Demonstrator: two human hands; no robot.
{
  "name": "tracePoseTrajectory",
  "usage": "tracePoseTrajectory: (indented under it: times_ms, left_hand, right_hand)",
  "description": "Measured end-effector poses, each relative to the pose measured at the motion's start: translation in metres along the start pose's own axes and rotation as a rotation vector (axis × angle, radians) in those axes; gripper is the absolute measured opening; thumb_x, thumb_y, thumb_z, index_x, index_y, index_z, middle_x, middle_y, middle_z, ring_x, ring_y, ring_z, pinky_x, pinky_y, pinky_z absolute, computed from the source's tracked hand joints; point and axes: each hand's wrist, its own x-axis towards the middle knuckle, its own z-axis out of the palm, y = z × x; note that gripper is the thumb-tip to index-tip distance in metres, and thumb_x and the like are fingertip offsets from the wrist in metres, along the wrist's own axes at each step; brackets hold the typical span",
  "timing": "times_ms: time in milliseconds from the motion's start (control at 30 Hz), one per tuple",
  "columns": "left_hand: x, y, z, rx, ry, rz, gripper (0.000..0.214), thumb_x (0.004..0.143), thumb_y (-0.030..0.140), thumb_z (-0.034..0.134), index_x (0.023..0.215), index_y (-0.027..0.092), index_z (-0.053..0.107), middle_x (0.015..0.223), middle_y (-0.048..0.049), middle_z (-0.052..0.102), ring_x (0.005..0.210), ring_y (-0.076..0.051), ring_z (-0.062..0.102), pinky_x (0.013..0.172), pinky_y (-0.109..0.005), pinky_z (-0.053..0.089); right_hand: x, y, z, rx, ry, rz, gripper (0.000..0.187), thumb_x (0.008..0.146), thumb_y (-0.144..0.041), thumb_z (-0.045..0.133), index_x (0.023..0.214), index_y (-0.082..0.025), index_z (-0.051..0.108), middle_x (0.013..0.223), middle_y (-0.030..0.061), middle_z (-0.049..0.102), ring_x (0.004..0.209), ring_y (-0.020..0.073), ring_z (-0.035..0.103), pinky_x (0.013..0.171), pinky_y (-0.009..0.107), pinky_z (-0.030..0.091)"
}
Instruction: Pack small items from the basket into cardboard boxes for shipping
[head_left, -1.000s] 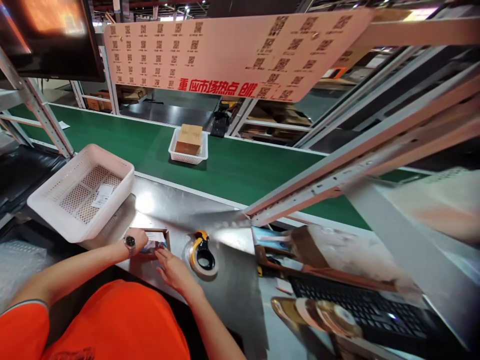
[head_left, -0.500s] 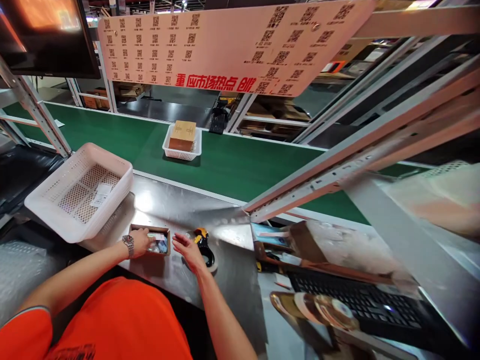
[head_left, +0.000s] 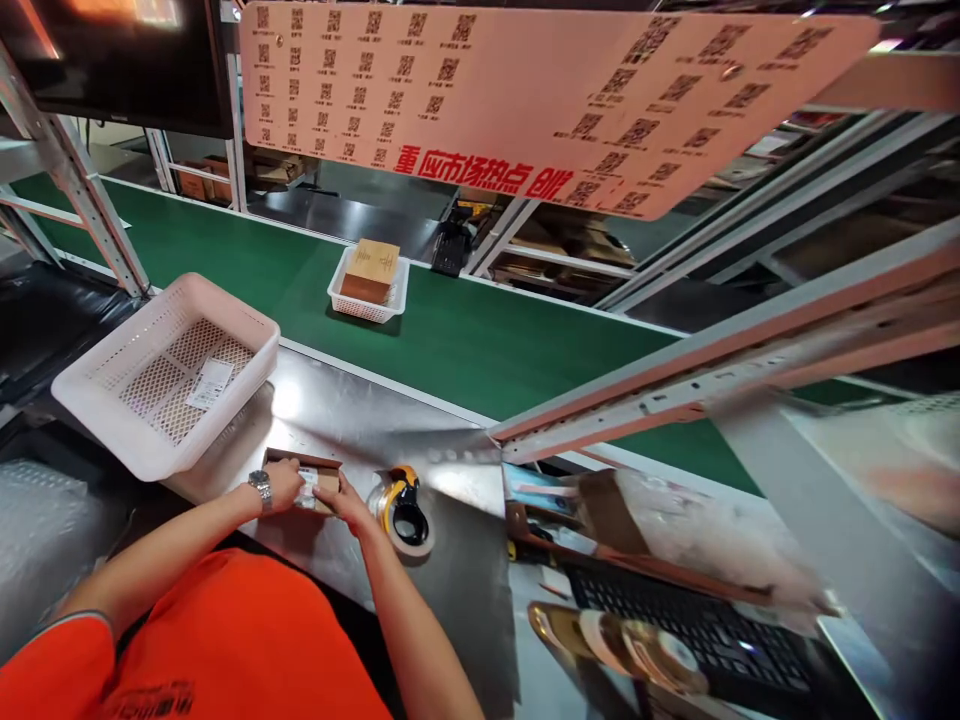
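Low in the left half of the frame, both hands are closing on a small cardboard box (head_left: 315, 478) lying on the steel counter (head_left: 337, 410). The left hand (head_left: 283, 484) is gripping its left end and the right hand (head_left: 341, 497) its right end, fingers curled around it. The box's long axis is running left to right. A tape dispenser (head_left: 401, 508) is sitting just right of it, a white basket (head_left: 161, 375) up-left.

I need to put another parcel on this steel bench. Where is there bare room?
Bare steel lies between the white perforated plastic basket and the green conveyor belt, behind the small brown cardboard box. It is crowded at the box, where both hands and the yellow-and-black tape dispenser sit, and rightward by the black keyboard.
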Motion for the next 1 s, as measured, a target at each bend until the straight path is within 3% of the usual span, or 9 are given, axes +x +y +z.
tracePoseTrajectory:
  times_ms: [133,200,333,433,567,700,833,933,1000]
  left_hand:
    - [-0.043,-0.019,0.023,-0.127,0.356,-0.152,0.054,0.11,0.032,0.058,0.161,0.015,0.063,0.161,-0.0242,0.062,0.152,-0.04,0.059,0.127,-0.06,0.051]
    - [-0.061,-0.029,0.038,-0.253,0.426,-0.225,0.063,0.109,0.039,0.06,0.167,0.014,0.056,0.167,-0.0245,0.059,0.158,-0.04,0.055,0.131,-0.061,0.048]
    - [-0.067,-0.031,0.057,-0.343,0.148,-0.168,0.073,0.106,0.041,0.067,0.172,0.014,0.052,0.175,-0.0238,0.052,0.162,-0.039,0.052,0.134,-0.054,0.045]
    - [-0.051,-0.023,0.052,-0.285,0.058,-0.158,0.053,0.107,0.039,0.069,0.156,0.019,0.07,0.179,-0.0198,0.047,0.159,-0.04,0.053,0.134,-0.054,0.044]
    - [-0.023,-0.025,0.041,-0.298,0.131,-0.297,0.03,0.106,0.039,0.074,0.125,0.017,0.08,0.163,-0.0183,0.059,0.141,-0.037,0.064,0.122,-0.047,0.054]
    - [-0.002,-0.036,0.048,-0.452,0.275,-0.514,0.077,0.085,0.039,0.096,0.15,0.015,0.062,0.155,-0.0194,0.063,0.144,-0.038,0.063,0.122,-0.047,0.053]
    - [0.001,-0.044,0.061,-0.582,0.288,-0.467,0.093,0.086,0.039,0.095,0.165,0.018,0.05,0.165,-0.0218,0.06,0.153,-0.038,0.06,0.123,-0.046,0.052]
    - [-0.003,-0.047,0.066,-0.659,0.239,-0.44,0.094,0.093,0.043,0.09,0.171,0.016,0.045,0.154,-0.0239,0.071,0.139,-0.038,0.072,0.111,-0.043,0.057]
    - [-0.006,-0.048,0.066,-0.65,0.203,-0.471,0.097,0.093,0.049,0.089,0.174,0.019,0.044,0.144,-0.0188,0.079,0.129,-0.036,0.077,0.104,-0.039,0.058]
  right_hand:
    - [-0.002,0.001,-0.003,-0.006,0.017,0.018,0.086,0.049,-0.051,0.106,0.123,-0.026,0.07,0.114,0.0074,0.086,0.116,0.0368,0.08,0.116,0.059,0.059]
    - [-0.002,0.001,-0.005,-0.013,0.013,0.026,0.083,0.05,-0.047,0.106,0.121,-0.026,0.07,0.115,0.0084,0.086,0.118,0.0366,0.08,0.118,0.058,0.057]
    - [-0.005,-0.003,-0.005,-0.035,-0.008,0.033,0.078,0.059,-0.047,0.103,0.126,-0.024,0.069,0.123,0.0111,0.085,0.12,0.0349,0.079,0.12,0.055,0.055]
    - [-0.008,-0.005,-0.006,-0.042,-0.016,0.067,0.081,0.057,-0.049,0.103,0.126,-0.025,0.07,0.126,0.0102,0.084,0.119,0.0335,0.079,0.117,0.053,0.058]
    - [-0.013,-0.006,-0.014,-0.045,-0.004,0.17,0.079,0.061,-0.063,0.1,0.126,-0.028,0.071,0.123,0.0078,0.083,0.109,0.0315,0.079,0.1,0.05,0.065]
    - [-0.02,-0.013,-0.023,-0.028,-0.028,0.267,0.074,0.077,-0.089,0.074,0.118,-0.028,0.074,0.111,0.0102,0.082,0.094,0.0293,0.079,0.079,0.047,0.067]
    - [-0.02,-0.017,-0.017,0.089,-0.004,0.336,0.082,0.084,-0.095,0.056,0.124,-0.026,0.072,0.105,0.0111,0.081,0.082,0.0301,0.078,0.068,0.046,0.065]
    - [-0.021,-0.01,-0.007,0.135,0.104,0.315,0.079,0.081,-0.086,0.064,0.131,-0.025,0.071,0.105,0.0101,0.08,0.078,0.029,0.077,0.064,0.041,0.062]
    - [-0.025,-0.002,-0.004,0.134,0.144,0.269,0.077,0.074,-0.071,0.076,0.137,-0.028,0.07,0.109,0.0075,0.081,0.08,0.0265,0.077,0.062,0.035,0.059]
